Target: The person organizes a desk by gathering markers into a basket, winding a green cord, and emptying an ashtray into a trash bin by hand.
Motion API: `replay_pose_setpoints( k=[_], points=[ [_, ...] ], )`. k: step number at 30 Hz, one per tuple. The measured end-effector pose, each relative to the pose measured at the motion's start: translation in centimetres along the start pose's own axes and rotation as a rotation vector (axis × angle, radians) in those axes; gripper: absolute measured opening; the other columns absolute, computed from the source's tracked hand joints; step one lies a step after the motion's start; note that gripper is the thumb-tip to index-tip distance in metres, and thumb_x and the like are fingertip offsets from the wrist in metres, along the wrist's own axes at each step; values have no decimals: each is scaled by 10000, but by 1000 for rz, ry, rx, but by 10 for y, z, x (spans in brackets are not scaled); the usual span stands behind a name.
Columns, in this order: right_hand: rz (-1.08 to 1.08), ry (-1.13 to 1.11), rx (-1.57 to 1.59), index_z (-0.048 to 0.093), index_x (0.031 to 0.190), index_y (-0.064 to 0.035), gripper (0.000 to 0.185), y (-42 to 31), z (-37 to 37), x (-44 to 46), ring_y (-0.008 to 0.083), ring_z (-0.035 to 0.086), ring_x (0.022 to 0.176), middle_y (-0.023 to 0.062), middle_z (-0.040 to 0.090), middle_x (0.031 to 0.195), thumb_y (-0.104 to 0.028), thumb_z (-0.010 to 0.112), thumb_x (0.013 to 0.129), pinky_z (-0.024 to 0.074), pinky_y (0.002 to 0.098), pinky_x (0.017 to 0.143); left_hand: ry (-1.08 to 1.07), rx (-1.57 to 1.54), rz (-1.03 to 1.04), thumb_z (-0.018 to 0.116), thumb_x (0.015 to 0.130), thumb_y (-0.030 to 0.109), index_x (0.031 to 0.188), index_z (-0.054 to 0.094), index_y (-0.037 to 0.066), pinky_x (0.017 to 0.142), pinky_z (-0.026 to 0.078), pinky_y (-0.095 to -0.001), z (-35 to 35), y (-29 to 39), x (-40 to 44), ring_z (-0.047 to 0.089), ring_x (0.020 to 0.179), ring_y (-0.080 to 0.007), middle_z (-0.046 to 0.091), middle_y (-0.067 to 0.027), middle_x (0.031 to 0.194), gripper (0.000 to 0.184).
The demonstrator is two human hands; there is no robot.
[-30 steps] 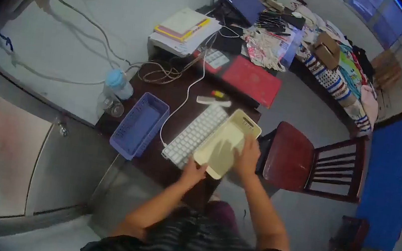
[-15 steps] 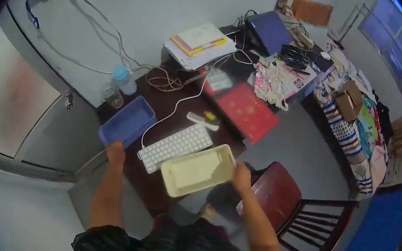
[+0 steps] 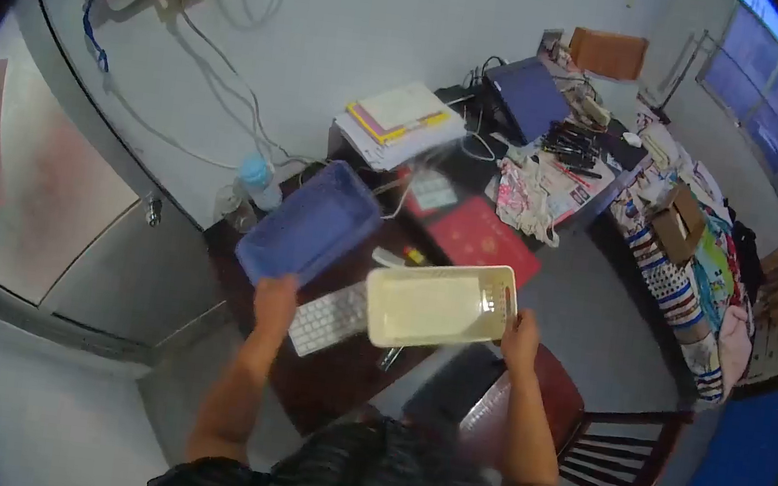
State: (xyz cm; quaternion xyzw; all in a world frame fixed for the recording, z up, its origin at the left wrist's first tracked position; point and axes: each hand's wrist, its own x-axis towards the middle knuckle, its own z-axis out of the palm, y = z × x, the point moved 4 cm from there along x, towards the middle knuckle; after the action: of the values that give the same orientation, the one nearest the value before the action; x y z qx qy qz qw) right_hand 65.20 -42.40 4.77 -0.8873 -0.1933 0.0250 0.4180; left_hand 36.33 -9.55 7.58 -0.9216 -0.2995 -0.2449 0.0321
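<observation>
My left hand [image 3: 275,305] grips the near corner of a blue plastic basket [image 3: 314,219], which is raised and tilted above the left part of the desk. A cream plastic basket [image 3: 429,308] is held at its right end by my right hand [image 3: 521,341], its hollow inside facing me. Both baskets look bare inside. Between and beneath them lies a white keyboard [image 3: 326,321], its right part covered by the cream basket. Just behind that basket, a white comb-like piece [image 3: 388,258] and a small yellow-and-red item [image 3: 415,255] show in part.
A lidded bottle [image 3: 258,182] and a glass jar [image 3: 236,210] stand by the wall. Papers and books [image 3: 399,123], a red folder [image 3: 484,240], a laptop [image 3: 528,100] and pens [image 3: 573,145] lie farther back. A wooden chair [image 3: 621,446] stands at the right.
Both baskets have risen toward me and shifted right. The blue one has come up off the desk's left side, and the cream one now covers part of the keyboard. The camera view has shifted slightly.
</observation>
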Motion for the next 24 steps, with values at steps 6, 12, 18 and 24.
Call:
replay_pose_setpoints(
  k=[6,12,18,24],
  points=[
    [46,50,-82,495,856,-9,179,-15,-23,44,364,586,640,206,574,656,-187,475,853,432,445,561,21,-220,188,543,754,111,850,568,76,608,407,-408,16,79,72,560,623,-308,569,-131,630,105],
    [59,-126,-9,503,854,-17,179,60,-10,129,347,598,634,193,577,658,-192,468,855,444,434,559,-147,-190,162,533,728,85,864,595,86,636,420,-397,74,140,135,569,657,-300,598,-118,702,149],
    [-195,-315,-203,531,953,-26,235,71,-9,193,351,601,672,182,607,737,-235,503,848,468,418,598,-372,-185,37,556,690,105,881,603,65,780,398,-414,119,198,194,566,803,-323,604,-146,822,201],
    [-191,-313,142,540,1040,-34,376,65,-18,259,323,557,907,186,580,993,-299,589,777,436,402,758,-140,-190,161,612,707,164,1052,557,39,865,354,-403,105,247,199,480,1026,-284,548,-124,1061,371]
  ],
)
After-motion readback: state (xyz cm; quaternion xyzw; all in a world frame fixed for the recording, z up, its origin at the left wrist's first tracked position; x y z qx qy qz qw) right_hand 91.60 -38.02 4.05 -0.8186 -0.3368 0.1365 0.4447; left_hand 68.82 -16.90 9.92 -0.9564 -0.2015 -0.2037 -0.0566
